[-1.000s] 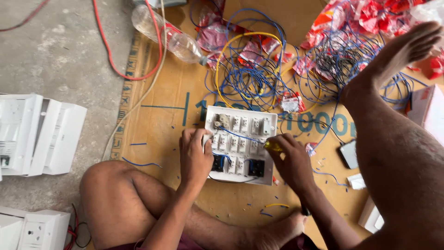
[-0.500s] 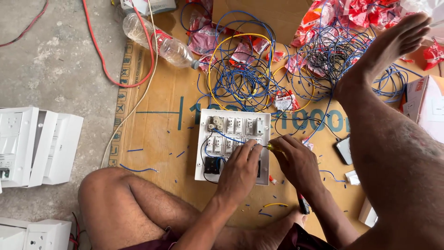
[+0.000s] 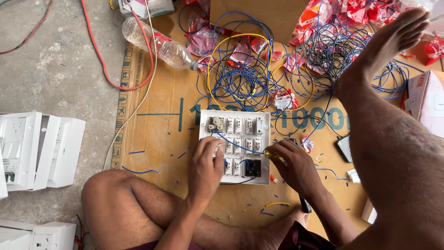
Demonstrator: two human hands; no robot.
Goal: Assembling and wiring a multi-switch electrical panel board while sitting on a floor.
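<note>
My left hand (image 3: 206, 164) flat on white rectangular plastic switch panel (image 3: 236, 146), fingers pinching thin blue wire (image 3: 233, 144). My right hand (image 3: 293, 166) closed round yellow-tipped screwdriver (image 3: 269, 153) at panel edge, on brown cardboard sheet (image 3: 157, 129).

The scene is bright with soft, even daylight; shadows are weak and lie close under the legs and hands. The picture is sharp in the middle. A small glare shows on the plastic bottle (image 3: 157, 45). The edges bend slightly from the wide lens.
</note>
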